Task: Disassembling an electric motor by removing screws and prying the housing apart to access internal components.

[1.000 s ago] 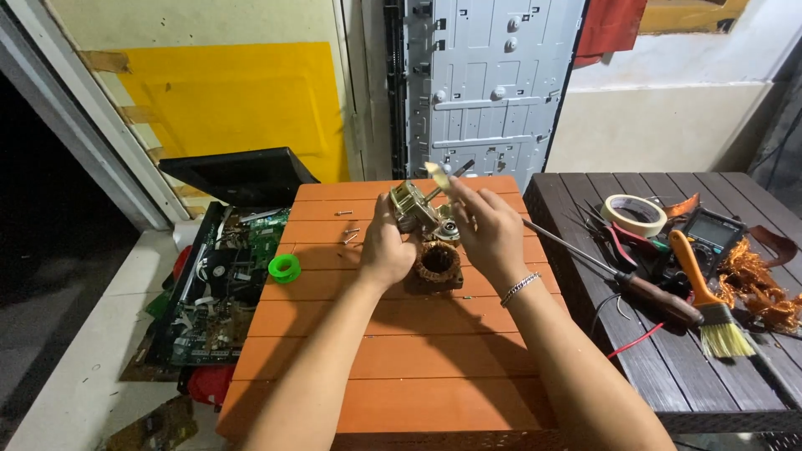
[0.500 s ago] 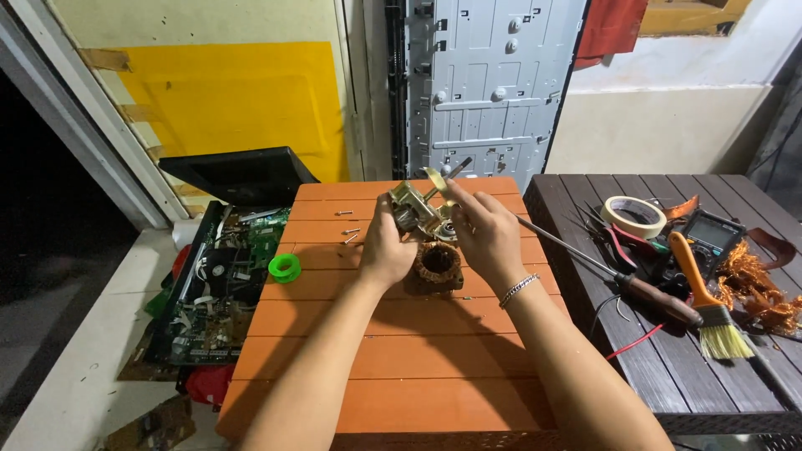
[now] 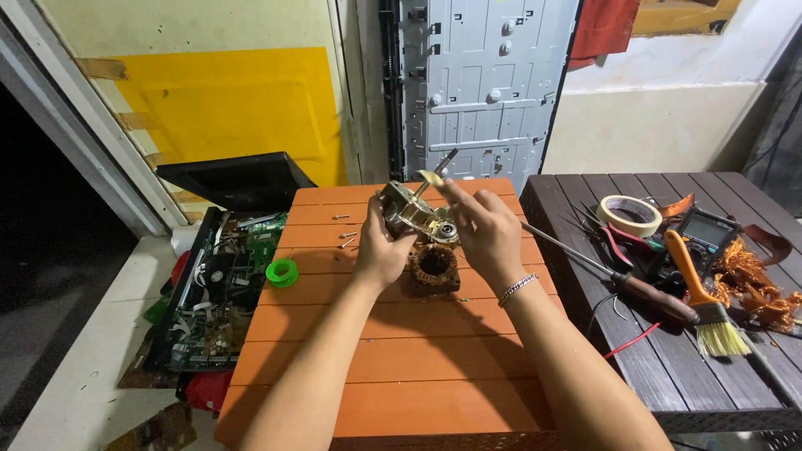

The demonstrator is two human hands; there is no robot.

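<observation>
Hands meet over the far middle of the orange slatted table [image 3: 401, 367], and between them we hold a small metal motor housing [image 3: 411, 213] lifted clear of the boards. Our left hand [image 3: 380, 246] grips it from the nine o'clock side, fingers curled and pressed against the casing — a cradling hold that seems meant to keep the part from turning. Our right hand [image 3: 484, 234] comes in from three o'clock with fingers loosely spread, thumb and forefinger pinching at the top of the housing, where a thin shaft [image 3: 443, 163] sticks out toward twelve o'clock.

Just below the housing, at six o'clock, a brown wound stator [image 3: 434, 267] sits on the table, close enough to stay within reach. Loose screws [image 3: 347, 238] lie at nine o'clock, near our left hand, and a green ring [image 3: 281, 271] lies farther out the same way.

On the dark table [image 3: 668, 376] at three o'clock rest a long screwdriver [image 3: 618, 280], an orange-handled brush [image 3: 702, 292], a roll of tape [image 3: 631, 215] and a meter [image 3: 706, 234] — tools parked beside the work, not on it.
</observation>
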